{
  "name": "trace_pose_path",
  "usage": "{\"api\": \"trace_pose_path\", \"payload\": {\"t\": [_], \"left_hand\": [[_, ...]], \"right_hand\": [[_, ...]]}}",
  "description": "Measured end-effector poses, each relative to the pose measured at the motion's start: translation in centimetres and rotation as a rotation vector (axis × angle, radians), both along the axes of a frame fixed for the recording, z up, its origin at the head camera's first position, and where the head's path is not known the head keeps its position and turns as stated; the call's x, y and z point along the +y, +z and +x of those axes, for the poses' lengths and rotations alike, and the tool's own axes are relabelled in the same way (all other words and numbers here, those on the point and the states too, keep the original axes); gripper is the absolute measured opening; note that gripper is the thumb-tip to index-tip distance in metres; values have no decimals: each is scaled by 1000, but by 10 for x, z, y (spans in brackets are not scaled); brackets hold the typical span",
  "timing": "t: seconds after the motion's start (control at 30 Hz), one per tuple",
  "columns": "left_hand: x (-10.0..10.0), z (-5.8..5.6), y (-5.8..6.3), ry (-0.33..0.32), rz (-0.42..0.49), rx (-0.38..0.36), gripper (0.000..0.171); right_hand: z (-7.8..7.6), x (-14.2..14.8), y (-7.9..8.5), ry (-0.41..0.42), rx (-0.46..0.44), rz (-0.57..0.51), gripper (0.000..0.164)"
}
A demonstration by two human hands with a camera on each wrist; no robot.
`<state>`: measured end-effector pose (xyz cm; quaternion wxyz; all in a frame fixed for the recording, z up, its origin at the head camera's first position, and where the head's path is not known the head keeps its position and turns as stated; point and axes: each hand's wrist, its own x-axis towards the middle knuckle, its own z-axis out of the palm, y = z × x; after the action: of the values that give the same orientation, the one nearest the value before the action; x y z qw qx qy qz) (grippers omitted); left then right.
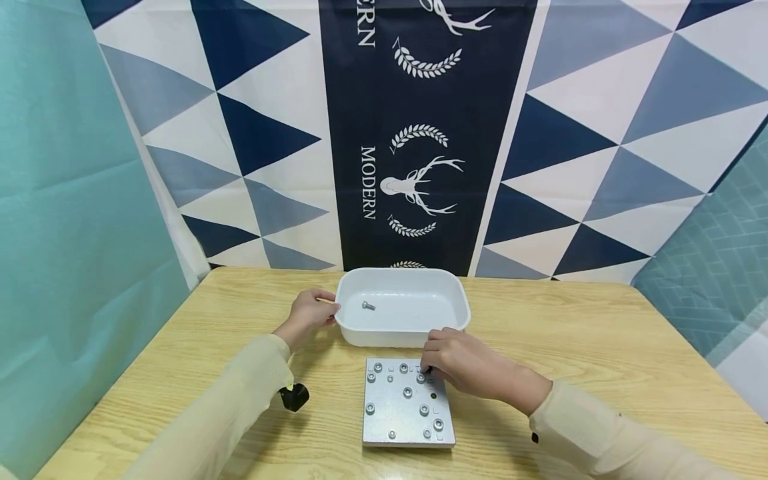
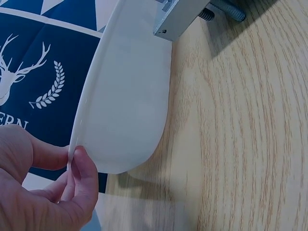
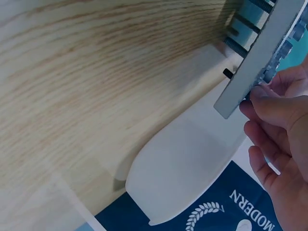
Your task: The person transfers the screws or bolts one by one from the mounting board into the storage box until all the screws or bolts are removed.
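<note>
My left hand (image 1: pixel 309 312) pinches the left rim of a white plastic basin (image 1: pixel 403 337), thumb on one side and fingers on the other. One small bolt (image 1: pixel 369 306) lies inside it. In front of the basin is a silver metal plate (image 1: pixel 399 423), studded with several socket-head bolts (image 1: pixel 408 393). Over the plate's far right corner, my right hand (image 1: pixel 459 360) pinches a bolt, mostly hidden by the fingertips. The right wrist view shows threaded shanks (image 3: pixel 236 47) sticking out beneath the plate, including a short dark tip (image 3: pixel 227 73) near the pinching fingers.
Plate and basin stand on a light wood-grain table (image 1: pixel 558 333). Behind it hangs a patterned cloth (image 1: pixel 420 133) with triangles and deer heads. A teal sheet (image 1: pixel 84 220) borders the left side. A black wrist device (image 1: pixel 295 397) hangs under the left sleeve.
</note>
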<state>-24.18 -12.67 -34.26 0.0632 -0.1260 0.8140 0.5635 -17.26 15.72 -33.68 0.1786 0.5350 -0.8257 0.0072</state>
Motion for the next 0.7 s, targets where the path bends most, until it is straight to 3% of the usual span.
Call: {"api": "trace_pose_path", "payload": {"t": [0.7], "left_hand": [[2,1,3,13,-5,-21,28]], "right_hand": [[0,-3,-5,-21,25,-22,11]]}}
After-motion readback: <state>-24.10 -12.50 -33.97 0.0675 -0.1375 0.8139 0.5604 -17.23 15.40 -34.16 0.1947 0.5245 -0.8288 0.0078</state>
